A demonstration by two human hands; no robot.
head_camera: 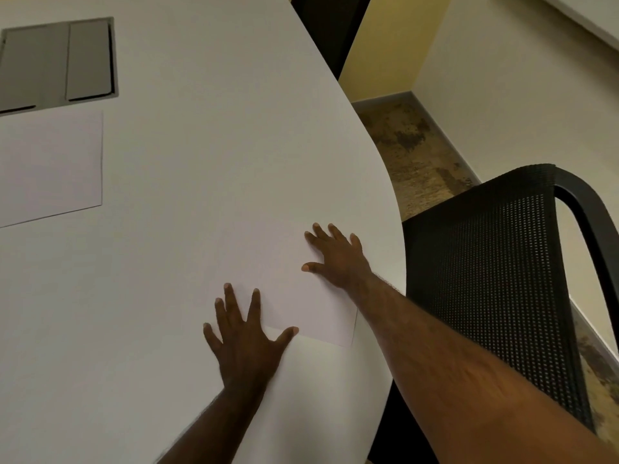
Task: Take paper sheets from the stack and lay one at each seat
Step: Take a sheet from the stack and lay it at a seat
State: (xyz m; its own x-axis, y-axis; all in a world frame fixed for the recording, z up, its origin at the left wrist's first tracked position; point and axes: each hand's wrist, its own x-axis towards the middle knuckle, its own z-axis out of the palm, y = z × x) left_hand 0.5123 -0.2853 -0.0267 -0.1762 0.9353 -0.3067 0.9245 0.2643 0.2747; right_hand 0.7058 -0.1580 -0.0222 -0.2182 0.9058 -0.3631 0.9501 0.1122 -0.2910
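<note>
At the table's curved right edge: right hand (338,259), fingers spread, pressed flat on the far side of a paper sheet (284,289); left hand (246,336), fingers splayed, flat on the sheet's near-left corner. Sheet lies on the white table (201,145), beside a black mesh chair (495,279). Second sheet (50,165) well apart, far left, below a grey recessed panel (57,61).

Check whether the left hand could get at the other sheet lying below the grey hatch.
Probably yes: bare table lies between the left hand and that sheet; it would need a long stretch.
</note>
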